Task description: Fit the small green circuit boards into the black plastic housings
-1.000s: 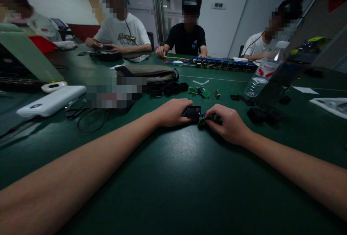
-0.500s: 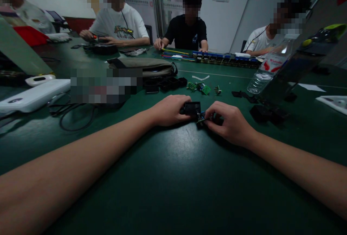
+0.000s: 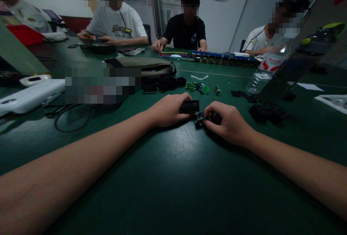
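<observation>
My left hand (image 3: 168,110) is closed round a small black plastic housing (image 3: 190,106), held just above the green table (image 3: 173,177). My right hand (image 3: 226,121) pinches a small green and blue circuit board (image 3: 200,116) right beside the housing, touching or nearly touching its lower right corner. Both hands rest low over the table's middle. What lies under my right palm is hidden.
Behind my hands lie several black housings (image 3: 165,83), loose green circuit boards (image 3: 202,88) and black parts (image 3: 264,114). A water bottle (image 3: 267,67) leans at the right. A white device (image 3: 29,96), cables (image 3: 70,117) and an olive pouch (image 3: 141,65) sit at the left. Three people work across the table.
My hands stay together on the housing and board; the housing has tipped up slightly. The view has shifted a little downward and to the right.
</observation>
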A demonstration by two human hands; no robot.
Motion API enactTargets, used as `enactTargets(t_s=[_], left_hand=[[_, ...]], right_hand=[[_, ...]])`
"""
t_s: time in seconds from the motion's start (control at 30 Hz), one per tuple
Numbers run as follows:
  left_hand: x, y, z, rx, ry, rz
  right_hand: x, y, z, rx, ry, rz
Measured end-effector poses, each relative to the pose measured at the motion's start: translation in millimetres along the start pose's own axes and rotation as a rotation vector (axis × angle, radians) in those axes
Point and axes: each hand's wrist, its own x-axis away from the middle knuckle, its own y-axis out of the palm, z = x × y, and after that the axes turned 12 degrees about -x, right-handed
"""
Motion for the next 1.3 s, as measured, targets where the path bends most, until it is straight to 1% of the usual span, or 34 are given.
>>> enactTargets(t_s=[0.13, 0.4, 0.9, 1.3], left_hand=[[-0.6, 1.6, 0.0, -0.032, -0.031, 0.013], [-1.9, 0.2, 0.5, -0.025, -0.025, -0.007], [-2.3, 0.9, -0.2, -0.024, -0.013, 0.001], [-2.8, 2.0, -1.7, -0.026, -0.009, 0.010]], right_hand=[[-0.5, 0.3, -1.3, -0.007, 0.018, -0.003], [-0.6, 0.1, -1.3, -0.056, 0.071, -0.028], [2.7, -2.4, 0.3, -0.023, -0.071, -0.038], [2.3, -2.0, 1.4, -0.030, -0.065, -0.071]])
